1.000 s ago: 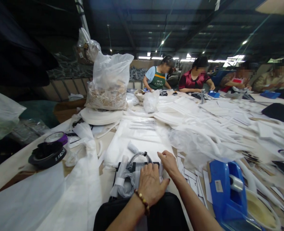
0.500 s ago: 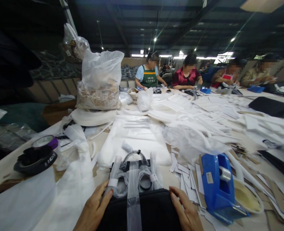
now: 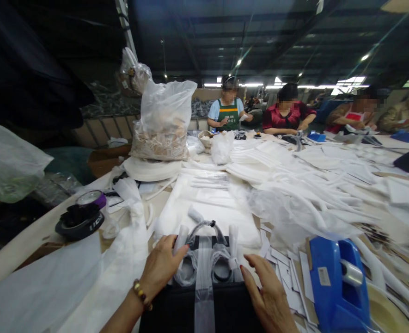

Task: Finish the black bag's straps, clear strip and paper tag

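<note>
A black bag (image 3: 225, 310) lies at the near table edge, a strip of clear tape (image 3: 203, 286) running down its middle. Its handles (image 3: 204, 249) are wrapped in plastic film and paper sleeves. My left hand (image 3: 161, 266) grips the bag's upper left corner, thumb against a wrapped handle end. My right hand (image 3: 268, 296) rests with fingers spread on the bag's upper right edge.
A blue tape dispenser (image 3: 339, 282) stands right of the bag among paper slips. White bags (image 3: 207, 203) and foam sheets cover the table. A black tape roll (image 3: 79, 219) sits left, a full plastic sack (image 3: 162, 120) behind. Several people work at the far end.
My hands slid from the bag's lower sides up to its top corners by the handles. The camera view shifted to the left and tilted slightly.
</note>
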### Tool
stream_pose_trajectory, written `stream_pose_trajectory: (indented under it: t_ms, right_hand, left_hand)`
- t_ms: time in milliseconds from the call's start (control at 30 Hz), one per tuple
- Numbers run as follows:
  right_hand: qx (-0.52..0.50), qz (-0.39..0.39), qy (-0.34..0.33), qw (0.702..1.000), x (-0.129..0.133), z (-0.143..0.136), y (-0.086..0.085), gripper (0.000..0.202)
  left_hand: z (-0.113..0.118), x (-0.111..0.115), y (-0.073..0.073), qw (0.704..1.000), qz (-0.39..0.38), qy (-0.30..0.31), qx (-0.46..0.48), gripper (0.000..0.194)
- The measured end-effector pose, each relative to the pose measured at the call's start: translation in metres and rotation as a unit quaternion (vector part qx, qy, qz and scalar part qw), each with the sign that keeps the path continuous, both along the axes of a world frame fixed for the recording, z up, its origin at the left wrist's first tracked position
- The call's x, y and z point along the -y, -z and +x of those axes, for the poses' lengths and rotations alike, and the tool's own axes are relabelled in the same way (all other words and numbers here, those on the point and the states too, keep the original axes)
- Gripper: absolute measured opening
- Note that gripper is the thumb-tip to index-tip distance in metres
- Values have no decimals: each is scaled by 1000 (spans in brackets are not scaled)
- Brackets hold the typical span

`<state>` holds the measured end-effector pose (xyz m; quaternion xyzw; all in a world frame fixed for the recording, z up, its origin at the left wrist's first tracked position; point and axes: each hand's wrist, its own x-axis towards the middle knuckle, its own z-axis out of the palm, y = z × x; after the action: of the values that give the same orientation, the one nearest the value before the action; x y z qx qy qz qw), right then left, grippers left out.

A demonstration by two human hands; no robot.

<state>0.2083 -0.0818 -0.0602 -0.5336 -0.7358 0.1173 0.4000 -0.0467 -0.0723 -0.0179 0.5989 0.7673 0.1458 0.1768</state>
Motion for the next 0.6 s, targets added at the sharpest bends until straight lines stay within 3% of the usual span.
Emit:
stream_pose_trajectory:
  t_ms: [133, 367, 500, 600]
  right_hand:
    - [42, 54, -53, 996, -10, -22, -4, 19]
    - [71, 46, -87, 993, -9, -21, 19, 20]
    - [46, 24, -22, 998, -10, -13, 33, 32]
    - [-14, -111, 37, 993, -14, -10, 37, 54]
  left_hand:
    - [11, -18, 8, 1000, -13, -13, -18, 21]
    - [8, -24, 25, 996, -14, -82, 23, 15]
    - [1, -25, 28, 991, 23, -113, 66, 36]
    - [-2, -26, 33, 986, 43, -113, 111, 34]
